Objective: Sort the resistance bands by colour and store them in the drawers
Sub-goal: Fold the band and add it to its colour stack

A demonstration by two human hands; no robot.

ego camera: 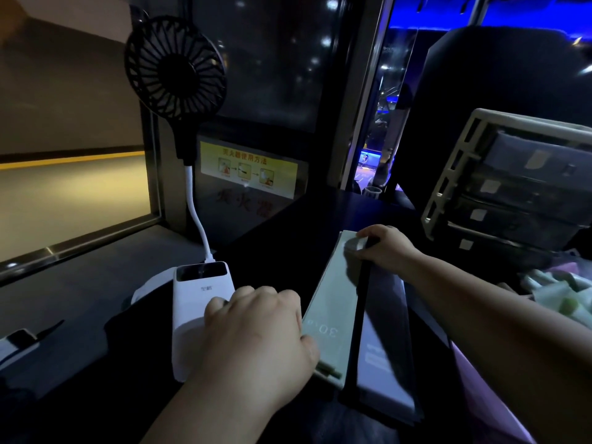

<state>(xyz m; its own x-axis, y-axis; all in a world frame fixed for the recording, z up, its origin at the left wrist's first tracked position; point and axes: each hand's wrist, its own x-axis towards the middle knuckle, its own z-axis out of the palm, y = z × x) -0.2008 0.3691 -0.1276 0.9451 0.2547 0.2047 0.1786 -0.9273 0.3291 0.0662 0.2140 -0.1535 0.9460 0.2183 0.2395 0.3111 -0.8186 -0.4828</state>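
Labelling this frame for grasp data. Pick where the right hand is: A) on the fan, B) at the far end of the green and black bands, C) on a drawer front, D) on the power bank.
B: the right hand curls its fingers over the far end of the green band and black band, apart from the drawer unit, fan and power bank.

The bands (pixel 333 309) lie mid-table (pixel 320 213), with the power bank (pixel 201 293) just left of them. The fan (pixel 174 67) stands behind the bank, joined by a cable (pixel 195 213). The drawers (pixel 512 187) stand behind right, a pile (pixel 557 296) before them.
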